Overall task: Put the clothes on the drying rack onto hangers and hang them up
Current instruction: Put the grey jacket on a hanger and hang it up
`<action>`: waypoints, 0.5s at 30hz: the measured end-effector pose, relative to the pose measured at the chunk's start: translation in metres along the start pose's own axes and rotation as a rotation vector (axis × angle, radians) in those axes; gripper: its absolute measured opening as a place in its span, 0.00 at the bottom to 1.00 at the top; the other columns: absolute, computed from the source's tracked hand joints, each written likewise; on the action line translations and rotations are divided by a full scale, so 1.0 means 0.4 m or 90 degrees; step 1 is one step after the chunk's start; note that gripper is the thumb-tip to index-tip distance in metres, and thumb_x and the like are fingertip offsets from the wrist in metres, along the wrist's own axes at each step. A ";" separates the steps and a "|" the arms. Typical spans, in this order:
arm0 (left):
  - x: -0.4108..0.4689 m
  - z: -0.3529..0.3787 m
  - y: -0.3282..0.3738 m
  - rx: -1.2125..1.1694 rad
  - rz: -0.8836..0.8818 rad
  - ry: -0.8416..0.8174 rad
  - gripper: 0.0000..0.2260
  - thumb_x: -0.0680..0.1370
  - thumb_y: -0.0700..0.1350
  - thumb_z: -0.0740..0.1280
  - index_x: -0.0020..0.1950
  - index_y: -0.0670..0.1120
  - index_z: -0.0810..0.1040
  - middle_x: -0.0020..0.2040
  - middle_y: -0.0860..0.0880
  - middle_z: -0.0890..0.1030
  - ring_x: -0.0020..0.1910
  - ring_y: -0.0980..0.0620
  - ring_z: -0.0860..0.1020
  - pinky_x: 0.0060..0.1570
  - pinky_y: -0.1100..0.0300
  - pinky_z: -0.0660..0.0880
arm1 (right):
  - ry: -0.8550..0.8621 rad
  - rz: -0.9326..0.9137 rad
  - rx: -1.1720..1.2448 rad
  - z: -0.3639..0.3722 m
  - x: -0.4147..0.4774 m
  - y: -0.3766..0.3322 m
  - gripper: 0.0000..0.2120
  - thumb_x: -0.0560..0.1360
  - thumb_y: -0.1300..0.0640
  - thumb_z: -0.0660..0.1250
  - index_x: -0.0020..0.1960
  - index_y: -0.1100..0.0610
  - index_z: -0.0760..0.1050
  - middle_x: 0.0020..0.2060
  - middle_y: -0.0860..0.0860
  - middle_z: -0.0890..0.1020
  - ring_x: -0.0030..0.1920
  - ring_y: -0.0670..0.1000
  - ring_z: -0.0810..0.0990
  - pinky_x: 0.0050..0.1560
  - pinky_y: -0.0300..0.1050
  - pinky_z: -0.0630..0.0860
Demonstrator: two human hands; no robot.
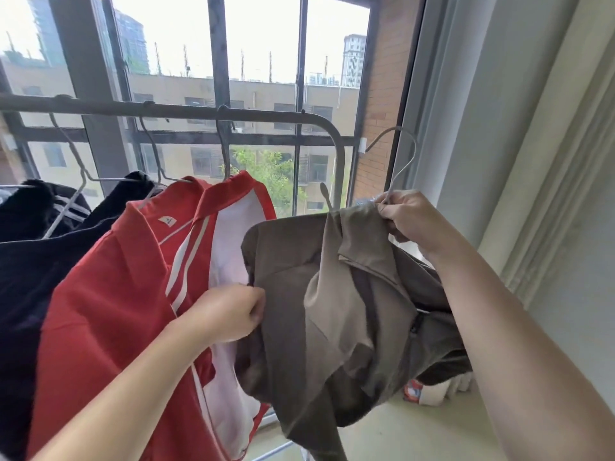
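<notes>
Right hand (404, 217) pinches the neck of a thin silver wire hanger (402, 171) carrying an olive-brown collared zip-front jacket (299, 294). The hook is off the dark grey metal rack rail (166, 109), just right of its curved end. Left hand (229, 314) pinches the jacket's shoulder edge next to a red top with white stripes (116, 294). The red top and dark navy garments (26, 277) hang from the rail on wire hangers.

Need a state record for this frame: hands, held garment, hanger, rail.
left hand: grips the shoulder edge of the brown jacket
right hand: pinches the wire hanger at its neck, by the jacket collar
hanger hook: free in the air, not on the rail
rail load: red jersey and dark garment, each on a hanger
task state: jacket on its hanger, not yet hung
</notes>
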State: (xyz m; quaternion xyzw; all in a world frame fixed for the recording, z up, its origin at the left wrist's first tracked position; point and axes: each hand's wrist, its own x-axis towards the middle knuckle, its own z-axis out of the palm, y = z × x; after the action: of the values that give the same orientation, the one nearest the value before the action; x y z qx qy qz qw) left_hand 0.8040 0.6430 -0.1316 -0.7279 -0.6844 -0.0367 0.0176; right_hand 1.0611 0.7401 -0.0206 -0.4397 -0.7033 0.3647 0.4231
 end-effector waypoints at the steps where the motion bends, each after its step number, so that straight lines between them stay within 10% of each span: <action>1: 0.006 -0.011 -0.001 -0.053 -0.014 0.056 0.06 0.78 0.46 0.60 0.41 0.52 0.70 0.34 0.54 0.75 0.32 0.54 0.74 0.27 0.63 0.67 | -0.011 -0.002 0.016 0.002 0.001 -0.002 0.13 0.79 0.66 0.60 0.37 0.57 0.74 0.19 0.46 0.65 0.19 0.43 0.61 0.20 0.34 0.57; 7: 0.035 -0.057 0.021 -0.184 0.050 0.494 0.07 0.75 0.47 0.69 0.51 0.49 0.75 0.47 0.51 0.77 0.44 0.51 0.76 0.47 0.53 0.77 | -0.093 -0.046 -0.046 0.046 -0.013 0.006 0.13 0.78 0.64 0.64 0.35 0.57 0.75 0.17 0.42 0.69 0.18 0.39 0.65 0.22 0.29 0.61; 10: 0.068 -0.046 0.039 -0.110 0.069 0.378 0.19 0.76 0.51 0.67 0.65 0.51 0.69 0.63 0.49 0.73 0.60 0.47 0.73 0.60 0.48 0.70 | -0.115 -0.058 -0.040 0.059 -0.024 0.008 0.12 0.78 0.65 0.64 0.37 0.58 0.75 0.17 0.41 0.71 0.19 0.39 0.68 0.23 0.28 0.63; 15: 0.088 -0.019 0.040 -0.264 0.064 0.448 0.12 0.79 0.51 0.57 0.53 0.47 0.77 0.49 0.49 0.80 0.46 0.46 0.78 0.45 0.54 0.75 | -0.100 -0.056 -0.063 0.046 -0.038 0.014 0.12 0.78 0.63 0.64 0.36 0.56 0.75 0.17 0.41 0.70 0.20 0.39 0.68 0.23 0.28 0.63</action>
State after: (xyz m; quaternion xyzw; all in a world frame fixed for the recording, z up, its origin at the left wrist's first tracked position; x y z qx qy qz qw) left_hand 0.8217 0.6765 -0.1209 -0.6917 -0.5783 -0.4196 0.1052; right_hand 1.0498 0.7252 -0.0368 -0.3984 -0.7702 0.3443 0.3600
